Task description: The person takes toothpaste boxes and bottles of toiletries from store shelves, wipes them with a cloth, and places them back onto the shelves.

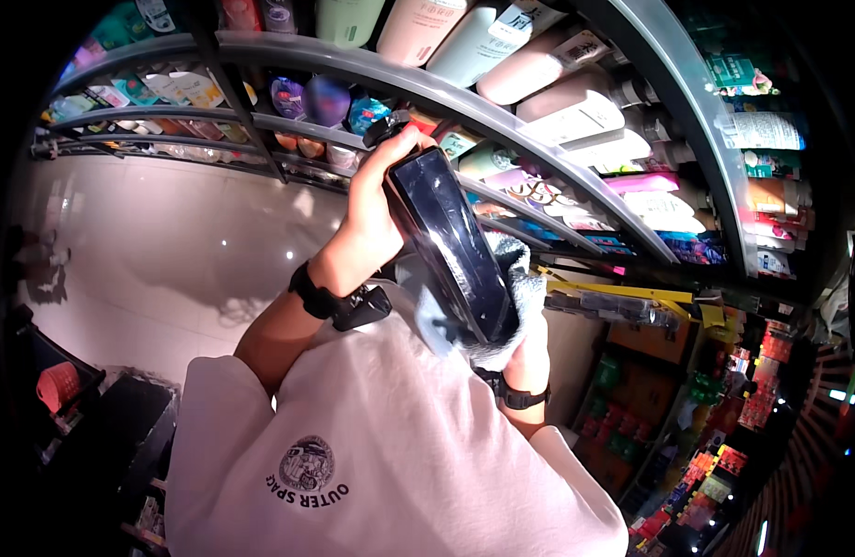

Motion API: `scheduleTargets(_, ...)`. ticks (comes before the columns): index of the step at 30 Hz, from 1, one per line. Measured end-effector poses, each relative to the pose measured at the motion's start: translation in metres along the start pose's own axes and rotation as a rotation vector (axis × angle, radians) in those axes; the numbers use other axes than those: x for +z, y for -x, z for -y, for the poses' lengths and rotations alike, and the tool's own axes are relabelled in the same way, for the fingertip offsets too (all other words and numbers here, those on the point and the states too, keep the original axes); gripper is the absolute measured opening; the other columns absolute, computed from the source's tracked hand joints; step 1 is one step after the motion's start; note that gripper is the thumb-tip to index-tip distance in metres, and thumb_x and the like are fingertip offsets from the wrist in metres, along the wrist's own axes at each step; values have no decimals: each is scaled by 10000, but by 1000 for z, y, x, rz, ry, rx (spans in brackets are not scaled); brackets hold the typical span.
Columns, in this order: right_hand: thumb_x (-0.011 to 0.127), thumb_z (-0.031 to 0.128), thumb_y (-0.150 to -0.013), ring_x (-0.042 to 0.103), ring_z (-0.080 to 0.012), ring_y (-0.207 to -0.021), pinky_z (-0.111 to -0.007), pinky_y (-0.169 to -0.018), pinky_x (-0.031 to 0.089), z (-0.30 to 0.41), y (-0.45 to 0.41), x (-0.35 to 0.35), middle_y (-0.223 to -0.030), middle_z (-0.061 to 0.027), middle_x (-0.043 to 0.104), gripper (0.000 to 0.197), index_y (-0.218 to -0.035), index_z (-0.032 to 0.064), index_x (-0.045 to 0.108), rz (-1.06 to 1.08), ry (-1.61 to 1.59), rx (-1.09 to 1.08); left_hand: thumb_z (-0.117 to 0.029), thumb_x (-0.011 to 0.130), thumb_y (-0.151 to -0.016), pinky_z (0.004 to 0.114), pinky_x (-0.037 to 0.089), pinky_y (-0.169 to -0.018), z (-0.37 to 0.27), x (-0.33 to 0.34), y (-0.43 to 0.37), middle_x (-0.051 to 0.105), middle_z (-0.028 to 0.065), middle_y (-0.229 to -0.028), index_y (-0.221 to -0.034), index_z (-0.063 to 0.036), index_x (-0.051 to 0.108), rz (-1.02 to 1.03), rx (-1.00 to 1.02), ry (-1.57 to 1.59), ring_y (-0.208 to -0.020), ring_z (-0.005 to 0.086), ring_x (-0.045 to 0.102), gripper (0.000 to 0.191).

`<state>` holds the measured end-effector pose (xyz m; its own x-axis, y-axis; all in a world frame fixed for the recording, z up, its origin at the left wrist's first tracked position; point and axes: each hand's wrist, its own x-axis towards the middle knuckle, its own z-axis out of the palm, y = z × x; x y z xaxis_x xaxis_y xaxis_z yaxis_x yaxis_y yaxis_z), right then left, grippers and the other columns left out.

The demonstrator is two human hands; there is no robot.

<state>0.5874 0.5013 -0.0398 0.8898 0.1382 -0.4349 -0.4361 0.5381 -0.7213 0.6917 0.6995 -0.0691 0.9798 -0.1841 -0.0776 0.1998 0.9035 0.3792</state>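
A glossy black bottle (455, 244) with a dark pump top (386, 129) is held at a slant in front of my chest. Around its pump end closes my left hand (375, 209). My right hand (530, 348) has a grey-blue cloth (525, 289) wrapped against the bottle's lower end and side; the cloth hides most of its fingers. Both wrists wear black bands. Just beyond the bottle are shelves lined with toiletry bottles, among them a pale pink bottle (570, 108).
Curved-looking shelf edges (302, 52) run across the top and right, close to both hands. Pale floor tiles (191, 230) show at left. Packed goods (706, 480) stand at lower right, and a dark stand (114, 425) at lower left.
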Motion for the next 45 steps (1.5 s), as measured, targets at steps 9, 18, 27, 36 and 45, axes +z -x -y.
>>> scheduleTargets(9,609,21,-915,533,-118,-1112,-280,-988,422,10,-4,0,-1247,-46,584,519,-1403,-19,436,186,580,-60,-316,608,-934,360,560,-665,1,1,0,656,58,-792,-906,-70,632,-233,-137,27,-701,195,666,249)
scheduleTargets(18,587,88,-924,518,-117,-1111,-299,-991,420,11,-40,15,-1218,-37,581,448,-1350,-8,485,174,679,-105,-193,700,-869,225,455,-574,5,22,21,606,-16,-785,-908,-56,632,-81,-70,-352,-683,67,588,158)
scheduleTargets(27,744,184,-848,388,-169,-1339,-340,-1113,327,-5,-55,-29,-1466,-76,426,825,-1509,2,285,251,534,89,-109,752,-801,232,455,-662,-4,35,18,649,0,-747,-811,-2,646,53,237,-559,-698,78,591,151)
scheduleTargets(36,835,204,-657,517,-242,-1213,-384,-1066,392,49,-27,33,-1326,-133,555,875,-1412,10,437,423,1017,-349,-42,839,-663,323,505,-863,9,65,36,651,77,-921,-870,-17,641,287,428,-720,-943,167,629,288)
scheduleTargets(45,857,220,-692,339,-172,-1354,-343,-1136,246,3,-33,-35,-1478,-67,397,1024,-1508,-2,280,590,444,99,-320,676,-709,389,459,-843,-36,79,24,622,136,-763,-776,32,611,396,383,-543,-835,284,605,365)
